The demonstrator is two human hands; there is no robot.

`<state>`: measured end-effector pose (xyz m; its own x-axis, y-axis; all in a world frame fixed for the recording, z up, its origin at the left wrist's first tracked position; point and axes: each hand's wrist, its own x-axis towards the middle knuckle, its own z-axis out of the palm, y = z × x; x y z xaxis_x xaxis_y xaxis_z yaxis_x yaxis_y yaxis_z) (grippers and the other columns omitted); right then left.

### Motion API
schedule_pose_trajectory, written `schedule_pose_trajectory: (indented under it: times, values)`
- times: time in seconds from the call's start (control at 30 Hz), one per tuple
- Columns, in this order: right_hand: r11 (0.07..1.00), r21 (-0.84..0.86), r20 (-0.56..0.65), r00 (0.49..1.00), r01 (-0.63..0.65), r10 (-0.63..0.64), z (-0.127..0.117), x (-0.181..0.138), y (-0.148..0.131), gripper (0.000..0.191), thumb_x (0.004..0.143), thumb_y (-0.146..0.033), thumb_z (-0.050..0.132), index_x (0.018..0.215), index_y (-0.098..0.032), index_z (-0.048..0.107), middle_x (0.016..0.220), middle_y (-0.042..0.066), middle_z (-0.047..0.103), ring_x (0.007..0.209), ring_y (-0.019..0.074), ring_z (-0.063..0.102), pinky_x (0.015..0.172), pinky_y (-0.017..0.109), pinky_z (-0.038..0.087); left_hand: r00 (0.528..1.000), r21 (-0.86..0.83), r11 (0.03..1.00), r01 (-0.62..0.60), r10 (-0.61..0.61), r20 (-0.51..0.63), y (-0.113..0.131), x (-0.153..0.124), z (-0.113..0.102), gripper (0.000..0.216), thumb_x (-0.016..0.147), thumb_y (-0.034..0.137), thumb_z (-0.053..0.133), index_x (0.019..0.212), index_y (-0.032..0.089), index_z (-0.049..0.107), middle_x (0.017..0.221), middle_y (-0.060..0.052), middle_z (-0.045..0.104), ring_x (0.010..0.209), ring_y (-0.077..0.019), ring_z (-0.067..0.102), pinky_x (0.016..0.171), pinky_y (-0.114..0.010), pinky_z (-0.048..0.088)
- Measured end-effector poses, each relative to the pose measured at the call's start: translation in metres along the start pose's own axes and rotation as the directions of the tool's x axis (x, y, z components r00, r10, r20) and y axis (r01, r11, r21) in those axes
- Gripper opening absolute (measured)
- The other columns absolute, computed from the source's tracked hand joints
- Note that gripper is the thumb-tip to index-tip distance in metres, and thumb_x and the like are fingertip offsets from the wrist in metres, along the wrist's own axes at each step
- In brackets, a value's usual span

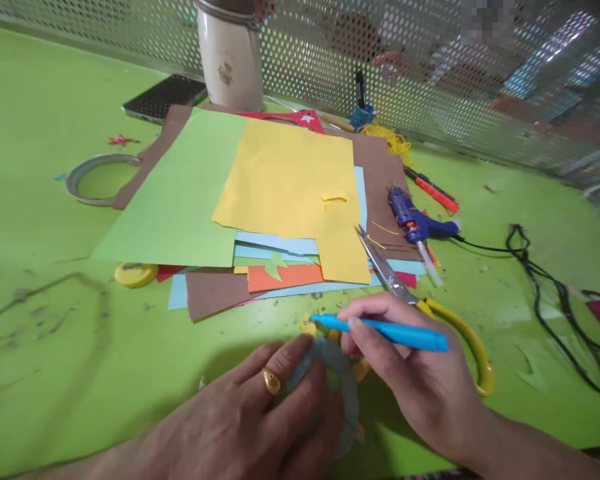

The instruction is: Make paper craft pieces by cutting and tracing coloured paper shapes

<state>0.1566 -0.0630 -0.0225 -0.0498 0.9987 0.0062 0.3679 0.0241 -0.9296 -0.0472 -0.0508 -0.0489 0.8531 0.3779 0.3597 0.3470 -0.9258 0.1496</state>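
My right hand (420,373) grips a bright blue pen (385,331), its tip pointing left over a small yellow piece (307,325) on the green table (40,120). My left hand (260,413), a gold ring on one finger, lies with fingers pressed flat on a round grey-blue paper shape (343,383). Bits of yellow paper peek out beside that shape. Yellow-handled scissors (430,310) lie just behind my right hand, blades pointing up-left onto the paper pile.
A stack of coloured sheets (280,193) fills the middle. A blue glue gun (415,223) with black cord (545,280) lies right. A tape ring (97,179), phone (165,97), white jar (230,57) and yellow disc (136,273) sit left and back. A perforated metal screen (430,67) closes the far edge.
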Motion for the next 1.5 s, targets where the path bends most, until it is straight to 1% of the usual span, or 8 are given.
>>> schedule_pose_trajectory:
  times: [0.1,0.17,0.47,0.87,1.03,1.27,1.4,1.5]
  values:
    - [0.999,-0.036,-0.011,1.000,-0.001,0.000,0.0009,0.0012,-0.0016,0.007,0.092,-0.027,0.057,0.091,-0.026,0.065,0.068,-0.004,0.064,0.063,0.0108,0.062,0.051,0.016,0.047,0.998,-0.045,0.998,0.038,-0.040,-0.050,0.0029,-0.0014,0.0023,0.033,0.086,0.041,0.062,0.112,0.021,0.065,0.115,-0.005,0.064,0.123,-0.0320,0.048,0.104,-0.045,0.041]
    - [0.999,-0.052,-0.013,1.000,-0.001,0.000,0.0017,0.0022,-0.0022,0.008,0.092,-0.027,0.057,0.092,-0.026,0.065,0.069,-0.003,0.065,0.064,0.0115,0.063,0.048,0.016,0.046,0.997,-0.040,0.998,0.047,-0.049,-0.052,0.0041,-0.0018,0.0024,0.033,0.085,0.041,0.062,0.112,0.022,0.064,0.112,-0.004,0.065,0.125,-0.0316,0.047,0.104,-0.044,0.041]
    - [0.999,-0.027,-0.015,1.000,-0.020,0.019,0.0033,0.0006,-0.0002,0.011,0.091,-0.022,0.059,0.099,-0.027,0.065,0.068,-0.005,0.068,0.058,0.0095,0.064,0.052,0.013,0.053,0.996,-0.006,0.998,0.070,-0.070,-0.059,0.0056,-0.0033,0.0045,0.027,0.089,0.034,0.059,0.113,0.024,0.064,0.117,-0.001,0.062,0.131,-0.0309,0.042,0.111,-0.043,0.033]
    - [0.998,-0.066,-0.015,1.000,-0.024,0.023,0.0029,-0.0001,-0.0003,0.011,0.090,-0.022,0.060,0.098,-0.027,0.065,0.070,-0.003,0.070,0.060,0.0113,0.067,0.047,0.014,0.052,0.995,-0.010,0.996,0.084,-0.085,-0.057,0.0049,-0.0030,0.0074,0.025,0.088,0.030,0.061,0.111,0.023,0.064,0.113,0.001,0.064,0.128,-0.0316,0.045,0.111,-0.043,0.030]
    - [0.996,-0.093,-0.015,1.000,-0.009,0.008,0.0035,-0.0006,0.0003,0.011,0.090,-0.022,0.060,0.098,-0.028,0.065,0.069,-0.005,0.070,0.059,0.0102,0.067,0.048,0.013,0.051,0.994,-0.023,0.997,0.079,-0.081,-0.068,0.0061,-0.0044,0.0078,0.025,0.087,0.033,0.062,0.110,0.024,0.065,0.114,0.000,0.063,0.129,-0.0316,0.044,0.111,-0.042,0.032]
    - [0.992,-0.128,-0.010,1.000,0.010,-0.011,0.0038,0.0013,-0.0002,0.009,0.090,-0.022,0.059,0.096,-0.025,0.065,0.069,-0.003,0.071,0.060,0.0135,0.068,0.047,0.017,0.052,0.995,-0.013,0.996,0.087,-0.088,-0.051,0.0065,-0.0026,0.0072,0.022,0.087,0.035,0.061,0.106,0.025,0.066,0.113,0.001,0.062,0.128,-0.0312,0.043,0.110,-0.042,0.032]
    - [0.989,-0.146,-0.007,1.000,0.014,-0.015,0.0033,0.0011,-0.0013,0.008,0.090,-0.022,0.059,0.095,-0.025,0.065,0.069,-0.003,0.070,0.059,0.0129,0.067,0.047,0.017,0.052,0.992,-0.037,0.995,0.095,-0.098,-0.076,0.0058,-0.0012,0.0067,0.022,0.087,0.035,0.063,0.106,0.025,0.067,0.113,0.001,0.063,0.128,-0.0303,0.044,0.111,-0.041,0.031]
    - [0.988,-0.155,-0.006,1.000,0.026,-0.027,0.0033,0.0015,-0.0018,0.009,0.090,-0.021,0.059,0.096,-0.026,0.064,0.069,-0.003,0.071,0.059,0.0122,0.067,0.048,0.016,0.051,0.993,-0.038,0.995,0.090,-0.092,-0.068,0.0058,-0.0014,0.0064,0.023,0.086,0.037,0.063,0.106,0.025,0.066,0.112,0.001,0.063,0.127,-0.0315,0.045,0.111,-0.042,0.032]
